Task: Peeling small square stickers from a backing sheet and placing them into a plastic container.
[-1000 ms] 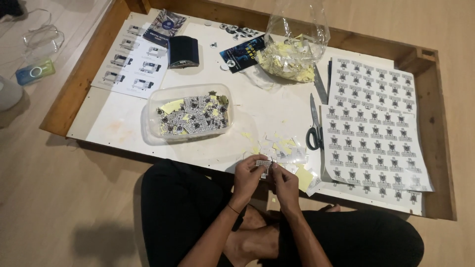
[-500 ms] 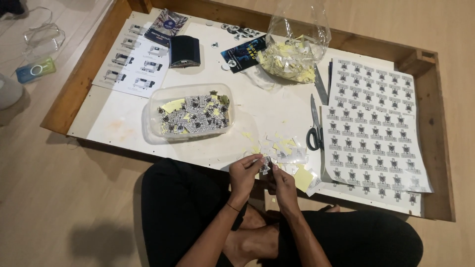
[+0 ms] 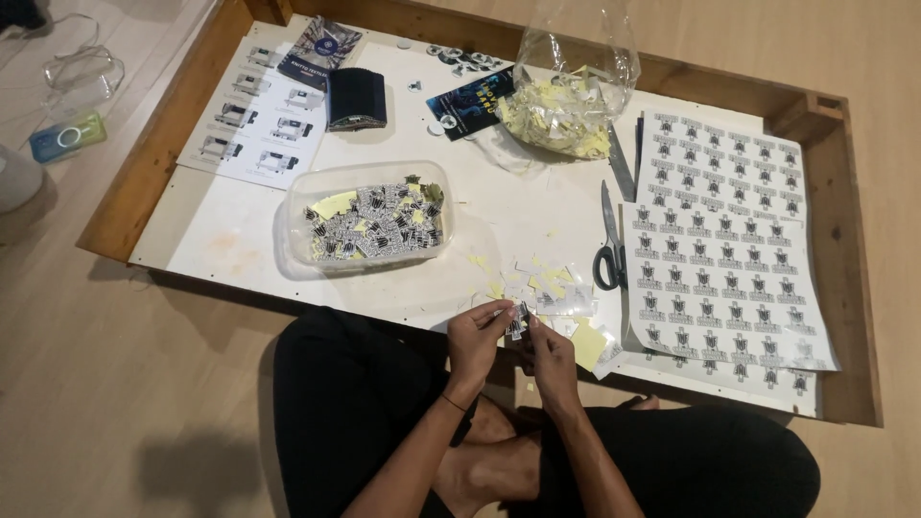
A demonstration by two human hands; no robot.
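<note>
Low in the frame's centre, my left hand (image 3: 477,338) and right hand (image 3: 551,347) pinch one small printed sticker (image 3: 518,322) between their fingertips; I judge I am peeling its backing, which calls for a fingernail under one thin edge. Glossy cut stickers fill the clear plastic tub (image 3: 369,216), centre left.

A home floor serves as a craft spot: a white board with a wooden frame (image 3: 144,182) lies on light wood flooring (image 3: 115,384), holding printed sticker sheets (image 3: 720,259) on the right, scissors (image 3: 609,240), and a clear tub (image 3: 369,216) of cut stickers near centre.
</note>
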